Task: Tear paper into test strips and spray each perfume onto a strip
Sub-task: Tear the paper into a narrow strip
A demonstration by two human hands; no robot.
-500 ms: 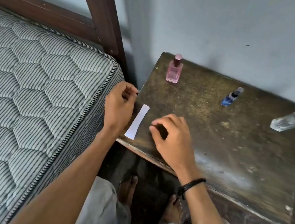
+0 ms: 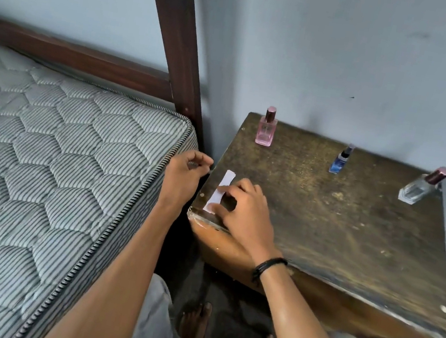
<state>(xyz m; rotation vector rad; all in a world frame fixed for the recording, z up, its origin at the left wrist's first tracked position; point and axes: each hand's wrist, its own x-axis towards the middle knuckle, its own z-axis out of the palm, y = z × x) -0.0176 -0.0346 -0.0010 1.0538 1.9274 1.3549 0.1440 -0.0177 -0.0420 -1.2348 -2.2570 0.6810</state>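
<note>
A white paper strip (image 2: 227, 177) lies at the near left corner of a worn wooden bedside table (image 2: 338, 232). My right hand (image 2: 246, 217) arches over the strip's lower half and pinches it between index fingertip and thumb. My left hand (image 2: 182, 176) hovers just off the table's left edge with its fingers curled and thumb against the index finger; I cannot tell whether it holds anything. Along the table's back stand a pink perfume bottle (image 2: 266, 132), a small blue spray bottle (image 2: 339, 161) and a clear bottle with a rose cap (image 2: 419, 188).
A quilted grey mattress (image 2: 41, 153) fills the left side, close against the table. A dark wooden bed post (image 2: 175, 42) rises behind it. The wall stands right behind the bottles. My bare feet (image 2: 193, 329) are on the dark floor below the table's front edge.
My right hand has slid left from beside the strip onto it and now covers its lower half. My left hand has stayed curled at the table's left edge.
</note>
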